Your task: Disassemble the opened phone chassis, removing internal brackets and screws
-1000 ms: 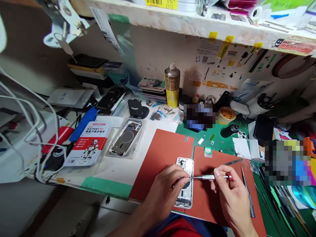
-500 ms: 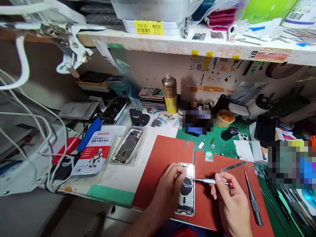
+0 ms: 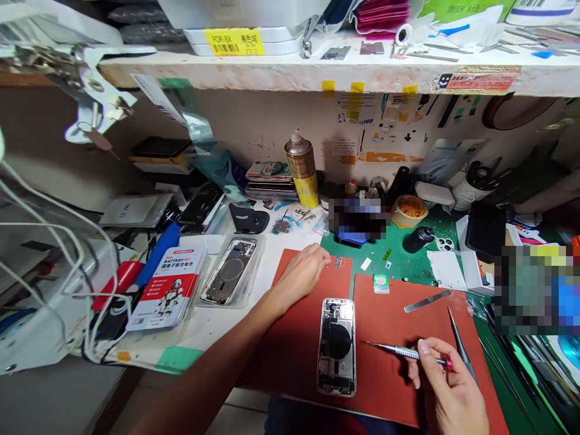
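"Where are our hands?"

"Our right hand (image 3: 453, 383) pinches a screwdriver (image 3: 399, 350) between thumb and fingers, its tip aimed at the opened phone (image 3: 336, 362) but apart from it. Our left hand (image 3: 304, 273) is up at the far end of the left mat (image 3: 290, 353), fingertips just beside some tiny metallic pieces (image 3: 338, 262)."

"Is the left one holding anything?"

"We can't tell; the fingers bunch together and hide whatever may be between them."

"And the phone?"

"It lies near us, insides exposed, along the seam with the right mat (image 3: 385, 314). Neither hand touches it."

"So what worries us?"

"That tip. If we watch only our left hand and our right wrist drifts, it could gouge an exposed part. With nothing steadying the phone, a knock could slide it, too."

"And those pieces?"

"They're so small that one careless brush of our knuckles could scatter them, or lose one in the seam."
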The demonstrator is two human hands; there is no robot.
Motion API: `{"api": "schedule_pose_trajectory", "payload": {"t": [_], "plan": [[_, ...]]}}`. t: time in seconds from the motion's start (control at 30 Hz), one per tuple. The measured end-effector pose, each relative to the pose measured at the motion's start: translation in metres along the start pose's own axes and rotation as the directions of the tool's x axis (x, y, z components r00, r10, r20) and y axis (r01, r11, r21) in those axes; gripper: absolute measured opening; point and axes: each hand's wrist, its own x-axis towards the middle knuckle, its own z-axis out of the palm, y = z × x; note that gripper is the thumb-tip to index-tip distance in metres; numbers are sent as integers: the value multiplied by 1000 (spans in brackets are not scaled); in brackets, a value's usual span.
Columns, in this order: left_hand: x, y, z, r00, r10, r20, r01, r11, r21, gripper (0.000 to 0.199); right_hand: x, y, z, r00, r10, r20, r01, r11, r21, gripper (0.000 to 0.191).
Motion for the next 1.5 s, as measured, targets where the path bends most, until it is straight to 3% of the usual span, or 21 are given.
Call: {"api": "schedule_pose_trajectory", "payload": {"t": [0.33, 0.53, 0.77, 0.9, 1.0, 1.07, 1.13, 1.2, 1.27, 1.33, 1.5], "plan": [[-2, 1, 3, 1000, -2, 1, 2, 999, 34, 22, -6, 8, -14, 998, 12, -54, -10, 1000, 28, 57], [-1, -2, -2, 1000, -10, 14, 10, 1000, -26, 24, -9, 3, -24, 997, 71, 7, -71, 996, 60, 57], [-1, -2, -7, 999, -31, -19, 29, 996, -83, 25, -11, -3, -23, 1000, 18, -22, -17, 997, 72, 52], [-20, 2, -18, 984, -97, -146, 80, 990, -119, 34, -14, -5, -34, 994, -10, -110, 18, 997, 72, 52], [-52, 10, -26, 966, -154, -208, 125, 981, -146, 39, -19, -8, -39, 971, -144, -190, 155, 987, 47, 48], [-78, 13, -26, 955, -162, -249, 126, 980, -153, 35, -21, -8, -40, 903, -362, -232, 344, 932, -114, 39], [-107, 14, -16, 947, -96, -307, 72, 993, -90, 24, -20, -4, -40, 780, -590, -209, 501, 788, -357, 28], [-133, 13, -1, 931, 28, -363, -19, 999, 29, 23, -18, 3, -41, 634, -770, -70, 569, 527, -632, 16], [-154, 10, 17, 905, 141, -402, -91, 986, 140, 22, -14, 13, -42, 532, -842, 89, 561, 272, -782, 15], [-167, 7, 29, 881, 230, -413, -142, 962, 232, 19, -10, 21, -39, 467, -860, 203, 539, 95, -837, 19], [-172, 6, 33, 828, 354, -436, -214, 917, 337, 18, 0, 24, -28, 403, -866, 297, 483, -74, -872, 15]]}}
